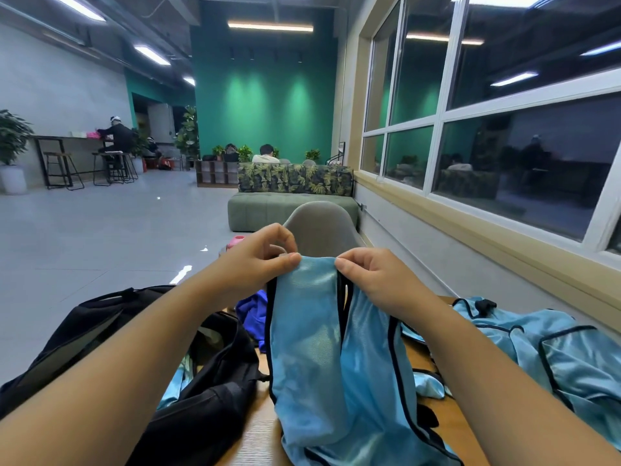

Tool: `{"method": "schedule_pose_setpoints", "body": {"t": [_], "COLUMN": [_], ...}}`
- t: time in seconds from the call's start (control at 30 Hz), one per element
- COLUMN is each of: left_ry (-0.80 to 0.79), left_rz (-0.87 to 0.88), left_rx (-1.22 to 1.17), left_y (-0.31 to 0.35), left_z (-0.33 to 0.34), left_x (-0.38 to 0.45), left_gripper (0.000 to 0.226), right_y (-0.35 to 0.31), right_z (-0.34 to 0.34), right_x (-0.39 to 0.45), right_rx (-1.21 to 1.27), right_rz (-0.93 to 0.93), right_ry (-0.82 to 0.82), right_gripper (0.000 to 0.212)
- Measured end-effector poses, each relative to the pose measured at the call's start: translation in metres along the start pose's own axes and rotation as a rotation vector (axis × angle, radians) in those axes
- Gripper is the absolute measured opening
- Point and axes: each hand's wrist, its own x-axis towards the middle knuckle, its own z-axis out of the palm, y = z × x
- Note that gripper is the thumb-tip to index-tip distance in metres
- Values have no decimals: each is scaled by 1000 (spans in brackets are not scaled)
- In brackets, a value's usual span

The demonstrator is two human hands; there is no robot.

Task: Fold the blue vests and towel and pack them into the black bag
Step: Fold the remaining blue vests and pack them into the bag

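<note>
We hold a light blue mesh vest (322, 348) up in front of us, its top edge pinched between thumb and curled fingers of our left hand (258, 260) and right hand (373, 280), fingertips nearly meeting. The vest hangs below our fingers onto a wooden table (258, 435). Left of our left hand, the black bag (188, 375) lies open, light blue cloth showing inside. Right of our right hand more blue vests (537, 351) lie crumpled. Just behind the vest sits a darker blue cloth (252, 314), partly hidden. Beyond our fingertips stands a grey chair (319, 227).
</note>
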Motion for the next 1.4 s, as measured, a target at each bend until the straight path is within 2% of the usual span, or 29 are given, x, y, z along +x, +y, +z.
{"method": "schedule_pose_setpoints", "body": {"t": [0.03, 0.13, 0.2, 0.3, 0.37, 0.47, 0.53, 0.6, 0.7, 0.8, 0.93, 1.03, 1.17, 1.3, 1.4], "left_ry": [-2, 49, 91, 102, 73, -44, -90, -99, -96, -147, -200, -83, 42, 143, 170], "left_rz": [-16, -63, -109, -179, -186, -134, -58, 21, 111, 114, 161, 202, 295, 347, 328], "left_rx": [0, -9, -73, -207, -233, -111, 25, 116, 195, 285, 519, 605, 567, 556, 563], "left_y": [2, 1, 1, -1, -3, -3, -1, 3, 10, 10, 6, -2, -14, -21, -27], "left_z": [1, 2, 1, -2, -4, -1, 3, 10, 22, 30, 44, 60, 72, 76, 79], "left_x": [-1, 0, -1, -1, -2, -6, -7, -9, -12, -13, -12, -15, -20, -22, -26], "left_gripper": [3, 26, 39, 47, 51, 58, 56, 50, 40, 34, 16, 18, 21, 22, 23], "right_y": [1, 2, 0, 4, 8, 15, 20, 22, 17, 12, 8, 7, 10, 15, 20], "right_z": [0, -5, -11, -15, -16, -16, -17, -18, -16, -13, -3, 5, 8, 12, 18], "right_x": [0, -1, -6, -8, -9, -11, -11, -10, -11, -15, -24, -32, -42, -50, -54], "right_rx": [9, -85, -163, -224, -262, -229, -114, 23, 243, 331, 429, 558, 806, 839, 609], "right_rz": [33, 189, 321, 439, 467, 464, 447, 423, 397, 370, 316, 266, 184, 161, 166], "right_ry": [26, 101, 49, -54, -87, -44, -3, 33, 56, 73, 29, -61, -161, -74, 84], "right_gripper": [14, 27, 32, 16, 17, 10, 22, 30, 25, 17, 19, 30, 49, 55, 40]}}
